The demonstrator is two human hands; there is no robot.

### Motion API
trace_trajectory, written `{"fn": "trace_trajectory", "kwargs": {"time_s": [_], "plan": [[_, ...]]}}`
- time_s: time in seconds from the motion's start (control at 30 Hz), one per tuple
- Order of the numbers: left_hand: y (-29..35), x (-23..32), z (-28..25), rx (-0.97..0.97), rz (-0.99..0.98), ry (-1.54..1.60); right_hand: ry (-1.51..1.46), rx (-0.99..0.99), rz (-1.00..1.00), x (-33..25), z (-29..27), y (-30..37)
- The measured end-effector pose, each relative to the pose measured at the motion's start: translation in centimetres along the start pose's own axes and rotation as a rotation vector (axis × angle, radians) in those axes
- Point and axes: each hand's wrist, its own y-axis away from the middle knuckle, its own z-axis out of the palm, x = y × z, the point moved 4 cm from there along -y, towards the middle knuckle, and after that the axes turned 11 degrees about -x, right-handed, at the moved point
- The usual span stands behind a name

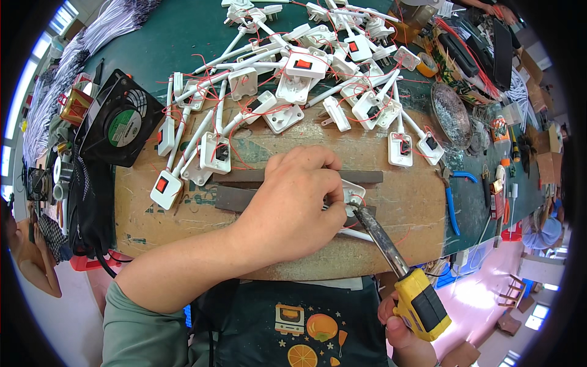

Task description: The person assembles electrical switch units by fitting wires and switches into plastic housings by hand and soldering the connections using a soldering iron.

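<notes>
My left hand (292, 205) reaches across the middle of the board, its fingers curled and thumb and forefinger drawn together. Whatever sits between those fingertips is hidden. Right beside them lies a small white plastic plug housing (353, 192) with thin red wire, partly covered by the hand. In my right hand (397, 327), at the lower right, is a soldering iron (391, 251) with a yellow and black handle. The iron slants up to the left, and its tip is at the housing by my left fingers. Two dark metal bars (361, 177) lie under and beside the left hand.
A pile of white switch housings (299, 64) with red wires covers the back of the brown board (183, 235). On the left stands a black fan (122, 119). Right of the board are blue-handled pliers (451, 202) and a metal dish (451, 116). White cable bundles (79, 52) lie far left.
</notes>
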Motion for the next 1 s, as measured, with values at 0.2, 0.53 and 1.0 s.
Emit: {"fn": "trace_trajectory", "kwargs": {"time_s": [0.2,0.53,1.0], "plan": [[0.0,0.1,0.1,0.0,-0.004,-0.017,0.021,-0.009,0.017,0.6,0.2,0.4],[0.0,0.0,0.1,-0.009,-0.006,-0.009,0.03,0.005,0.012,0.0,0.0,0.3],[0.0,0.0,0.0,-0.018,0.0,-0.008,-0.17,-0.084,0.014,2.5,0.9,1.9]]}}
